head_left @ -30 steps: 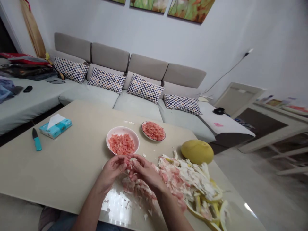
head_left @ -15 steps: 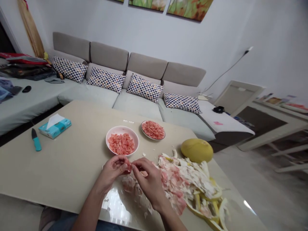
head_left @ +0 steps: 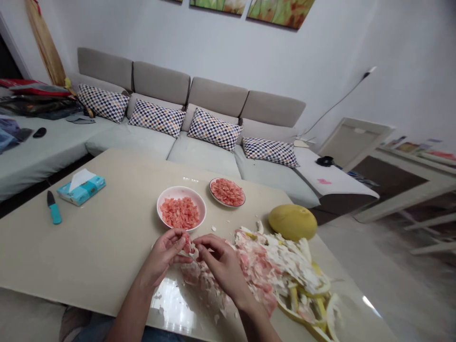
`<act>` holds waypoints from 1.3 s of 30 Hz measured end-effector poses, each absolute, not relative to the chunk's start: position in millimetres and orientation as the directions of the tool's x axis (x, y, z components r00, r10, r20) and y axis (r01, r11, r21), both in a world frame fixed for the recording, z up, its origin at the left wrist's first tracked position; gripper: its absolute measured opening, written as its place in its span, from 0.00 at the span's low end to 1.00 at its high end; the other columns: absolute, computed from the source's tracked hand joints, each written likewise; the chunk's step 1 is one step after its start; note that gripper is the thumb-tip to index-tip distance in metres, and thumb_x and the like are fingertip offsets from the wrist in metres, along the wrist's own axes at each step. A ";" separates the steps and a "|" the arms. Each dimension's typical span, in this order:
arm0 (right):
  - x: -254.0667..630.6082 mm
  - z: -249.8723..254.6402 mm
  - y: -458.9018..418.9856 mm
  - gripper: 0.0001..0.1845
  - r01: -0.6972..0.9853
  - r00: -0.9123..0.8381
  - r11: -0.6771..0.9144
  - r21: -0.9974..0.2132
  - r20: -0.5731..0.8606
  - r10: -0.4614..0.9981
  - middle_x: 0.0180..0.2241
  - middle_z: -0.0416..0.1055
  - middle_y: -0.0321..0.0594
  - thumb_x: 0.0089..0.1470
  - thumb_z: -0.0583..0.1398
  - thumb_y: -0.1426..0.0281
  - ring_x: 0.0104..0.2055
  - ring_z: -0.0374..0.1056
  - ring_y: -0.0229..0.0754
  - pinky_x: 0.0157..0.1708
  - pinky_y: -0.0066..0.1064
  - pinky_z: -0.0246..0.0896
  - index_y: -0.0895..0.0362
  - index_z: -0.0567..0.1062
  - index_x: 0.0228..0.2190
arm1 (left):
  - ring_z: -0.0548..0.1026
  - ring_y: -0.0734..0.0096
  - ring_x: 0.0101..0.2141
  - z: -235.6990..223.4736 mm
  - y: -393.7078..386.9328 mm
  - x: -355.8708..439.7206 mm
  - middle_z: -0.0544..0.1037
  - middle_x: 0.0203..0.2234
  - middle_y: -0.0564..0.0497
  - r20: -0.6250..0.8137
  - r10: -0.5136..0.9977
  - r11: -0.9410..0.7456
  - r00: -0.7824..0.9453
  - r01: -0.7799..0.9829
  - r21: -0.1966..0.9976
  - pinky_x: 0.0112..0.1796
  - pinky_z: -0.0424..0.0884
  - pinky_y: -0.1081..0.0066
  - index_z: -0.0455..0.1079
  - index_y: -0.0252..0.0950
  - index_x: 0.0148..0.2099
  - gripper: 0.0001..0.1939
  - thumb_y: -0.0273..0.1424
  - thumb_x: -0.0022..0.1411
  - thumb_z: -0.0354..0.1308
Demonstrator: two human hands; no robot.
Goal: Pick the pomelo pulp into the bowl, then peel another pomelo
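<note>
My left hand [head_left: 166, 254] pinches a piece of pink pomelo flesh [head_left: 187, 242] between thumb and fingers, just in front of a white bowl [head_left: 159, 204] of pomelo pieces [head_left: 180, 213]. Close by on the right, my right hand [head_left: 221, 263] has its thumb and forefinger closed at the edge of that piece, where a whitish shred of membrane [head_left: 194, 249] shows. Under and beside the right hand spreads a heap of peeled membrane and pith [head_left: 260, 261]. Yellow rind strips [head_left: 313, 308] lie at its right end.
A dark-rimmed plate [head_left: 213, 195] of pomelo flesh stands behind the bowl. A whole yellow pomelo [head_left: 292, 222] rests beyond the heap. At the left of the table [head_left: 117, 228] are a tissue pack [head_left: 82, 187] and a turquoise-handled knife [head_left: 54, 211]. A sofa [head_left: 199, 152] runs behind.
The pomelo piece has been turned in my left hand, and whitish membrane now shows at its edge. My right fingertips have shifted slightly. Bowl and plate stay put.
</note>
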State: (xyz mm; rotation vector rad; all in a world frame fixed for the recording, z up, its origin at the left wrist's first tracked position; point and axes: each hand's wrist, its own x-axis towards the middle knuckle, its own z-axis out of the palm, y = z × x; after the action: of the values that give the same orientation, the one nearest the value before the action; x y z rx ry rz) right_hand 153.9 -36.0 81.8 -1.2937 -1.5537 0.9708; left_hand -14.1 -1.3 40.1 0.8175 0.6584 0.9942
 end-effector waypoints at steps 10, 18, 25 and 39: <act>162.4 64.6 33.9 0.09 0.608 -0.130 0.413 -0.679 0.428 0.894 0.44 0.76 0.47 0.57 0.59 0.70 0.49 0.70 0.49 0.51 0.43 0.64 0.54 0.80 0.36 | 0.76 0.69 0.34 38.6 3.2 -15.6 0.74 0.32 0.50 -0.159 0.935 0.309 0.317 -0.507 0.804 0.34 0.78 0.69 0.71 0.35 0.44 0.19 0.41 0.55 0.67; 143.1 72.6 -6.4 0.07 0.461 -0.138 0.305 -0.833 0.273 0.952 0.32 0.75 0.39 0.57 0.62 0.67 0.34 0.70 0.39 0.35 0.29 0.64 0.56 0.79 0.32 | 0.76 0.70 0.36 33.1 6.0 -12.5 0.75 0.39 0.48 -0.183 0.956 0.275 0.230 -0.479 0.834 0.34 0.78 0.71 0.72 0.36 0.44 0.20 0.41 0.54 0.68; 142.5 76.8 -4.6 0.11 0.404 -0.139 0.266 -0.875 0.228 0.964 0.28 0.72 0.37 0.57 0.61 0.67 0.30 0.67 0.38 0.33 0.28 0.60 0.57 0.76 0.25 | 0.74 0.71 0.34 32.9 3.9 -11.0 0.75 0.38 0.49 -0.158 0.944 0.280 0.289 -0.451 0.847 0.32 0.78 0.71 0.72 0.36 0.43 0.19 0.41 0.54 0.68; 158.4 86.2 9.5 0.16 0.150 -0.208 0.106 -0.983 0.074 0.975 0.27 0.67 0.35 0.54 0.64 0.57 0.30 0.61 0.36 0.31 0.28 0.56 0.58 0.76 0.29 | 0.73 0.71 0.31 35.0 5.2 -13.4 0.73 0.35 0.50 -0.139 0.924 0.336 0.357 -0.583 0.739 0.26 0.76 0.70 0.70 0.37 0.47 0.19 0.42 0.57 0.65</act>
State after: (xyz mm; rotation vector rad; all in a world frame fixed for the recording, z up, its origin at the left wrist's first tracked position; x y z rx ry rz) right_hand 158.4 9.5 86.2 -1.1544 -1.5210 1.2068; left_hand -13.4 5.2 35.0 0.6529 0.6151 1.0669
